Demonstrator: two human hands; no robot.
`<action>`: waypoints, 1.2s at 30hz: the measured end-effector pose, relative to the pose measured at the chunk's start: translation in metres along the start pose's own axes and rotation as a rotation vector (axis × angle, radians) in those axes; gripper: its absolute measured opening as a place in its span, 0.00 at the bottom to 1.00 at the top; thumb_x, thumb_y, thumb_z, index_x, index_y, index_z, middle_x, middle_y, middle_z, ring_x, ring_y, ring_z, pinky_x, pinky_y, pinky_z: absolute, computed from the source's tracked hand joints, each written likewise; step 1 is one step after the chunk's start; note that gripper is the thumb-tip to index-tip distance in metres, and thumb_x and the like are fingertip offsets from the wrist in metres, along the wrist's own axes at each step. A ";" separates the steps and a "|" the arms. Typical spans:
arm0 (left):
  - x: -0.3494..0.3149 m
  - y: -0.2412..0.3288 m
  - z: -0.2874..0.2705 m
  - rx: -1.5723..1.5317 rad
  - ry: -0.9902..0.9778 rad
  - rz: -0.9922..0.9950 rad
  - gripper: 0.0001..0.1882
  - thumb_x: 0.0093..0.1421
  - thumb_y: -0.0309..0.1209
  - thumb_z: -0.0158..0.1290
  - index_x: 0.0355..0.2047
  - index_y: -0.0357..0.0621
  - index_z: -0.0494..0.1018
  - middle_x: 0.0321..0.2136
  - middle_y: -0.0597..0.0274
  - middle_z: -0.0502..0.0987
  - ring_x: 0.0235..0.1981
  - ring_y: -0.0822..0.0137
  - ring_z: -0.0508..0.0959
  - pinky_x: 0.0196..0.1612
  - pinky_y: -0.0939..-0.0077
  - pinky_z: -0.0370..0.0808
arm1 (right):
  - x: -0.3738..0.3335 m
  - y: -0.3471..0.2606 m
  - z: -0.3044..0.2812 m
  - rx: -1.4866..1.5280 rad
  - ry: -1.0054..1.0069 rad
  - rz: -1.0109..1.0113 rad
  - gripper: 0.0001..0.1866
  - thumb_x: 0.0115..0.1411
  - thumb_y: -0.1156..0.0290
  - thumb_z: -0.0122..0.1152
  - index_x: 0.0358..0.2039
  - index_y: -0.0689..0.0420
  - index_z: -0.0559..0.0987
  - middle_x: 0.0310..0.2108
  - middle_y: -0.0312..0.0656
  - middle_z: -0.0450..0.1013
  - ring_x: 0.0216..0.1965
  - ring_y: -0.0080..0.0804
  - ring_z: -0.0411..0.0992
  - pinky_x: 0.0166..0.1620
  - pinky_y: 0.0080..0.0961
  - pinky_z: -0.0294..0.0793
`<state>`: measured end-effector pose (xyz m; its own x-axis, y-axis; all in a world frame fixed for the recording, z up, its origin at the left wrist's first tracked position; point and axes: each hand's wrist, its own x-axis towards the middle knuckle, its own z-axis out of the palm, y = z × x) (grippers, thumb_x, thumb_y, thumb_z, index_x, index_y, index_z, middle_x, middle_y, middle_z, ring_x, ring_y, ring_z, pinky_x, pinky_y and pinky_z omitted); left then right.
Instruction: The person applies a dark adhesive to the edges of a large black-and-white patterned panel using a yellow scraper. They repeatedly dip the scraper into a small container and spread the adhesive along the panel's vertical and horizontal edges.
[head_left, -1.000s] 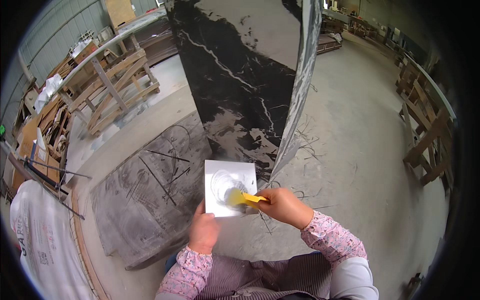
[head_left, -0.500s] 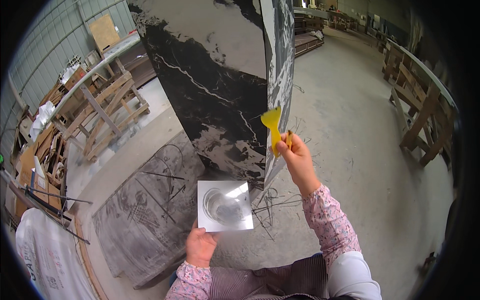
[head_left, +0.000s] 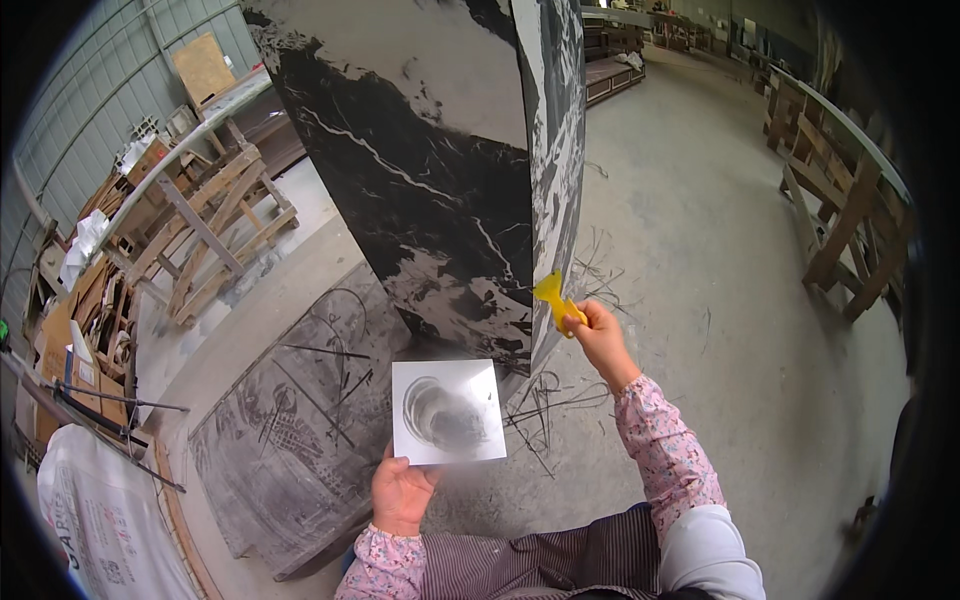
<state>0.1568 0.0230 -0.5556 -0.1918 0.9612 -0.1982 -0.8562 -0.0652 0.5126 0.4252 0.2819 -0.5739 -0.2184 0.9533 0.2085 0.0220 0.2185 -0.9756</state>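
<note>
A yellow putty scraper [head_left: 558, 301] is pinched in my right hand [head_left: 604, 340], its wide blade at the near vertical edge of a tall black, grey and white marbled slab block [head_left: 430, 190]. The blade tip is close to the edge; whether it touches I cannot tell. Below the block's lower end, my left hand [head_left: 402, 490] holds a square white board [head_left: 486, 374] by its near edge, thumb on top. A round grey smear of paste [head_left: 440, 415] covers the middle of the board.
A dusty dark slab [head_left: 260, 470] lies on the floor at left, with thin black strips scattered over it. Wooden trestles [head_left: 200, 225] stand left, another wooden rack [head_left: 835, 200] right. A white sack [head_left: 95, 510] sits near left, cardboard boxes [head_left: 85, 370] behind it.
My right hand has moved down along the block's edge with the scraper, whose blade now tilts more to the left. The left hand and board stay almost in place.
</note>
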 end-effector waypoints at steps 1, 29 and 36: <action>0.000 0.000 0.002 0.006 0.014 0.010 0.28 0.52 0.27 0.49 0.56 0.38 0.64 0.50 0.50 0.73 0.50 0.51 0.76 0.50 0.54 0.79 | -0.005 0.007 -0.004 0.058 0.001 -0.001 0.08 0.64 0.69 0.58 0.38 0.60 0.75 0.31 0.31 0.74 0.33 0.16 0.70 0.39 0.16 0.69; 0.006 -0.006 -0.012 -0.103 0.076 -0.076 0.27 0.53 0.30 0.44 0.55 0.40 0.65 0.53 0.52 0.71 0.54 0.52 0.72 0.57 0.50 0.69 | -0.100 -0.077 0.030 -0.304 -0.589 0.254 0.11 0.65 0.66 0.54 0.39 0.61 0.69 0.27 0.34 0.71 0.28 0.18 0.69 0.31 0.20 0.71; 0.015 -0.004 -0.016 -0.096 0.134 -0.011 0.27 0.51 0.34 0.46 0.51 0.38 0.68 0.45 0.52 0.76 0.46 0.52 0.77 0.47 0.51 0.79 | -0.029 -0.191 0.005 -0.054 -0.187 -0.406 0.14 0.64 0.80 0.52 0.50 0.60 0.68 0.32 0.33 0.67 0.29 0.16 0.63 0.36 0.16 0.67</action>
<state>0.1495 0.0329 -0.5739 -0.2387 0.9180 -0.3168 -0.8995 -0.0860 0.4285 0.4227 0.2110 -0.3938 -0.3921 0.7352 0.5530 -0.0522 0.5824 -0.8112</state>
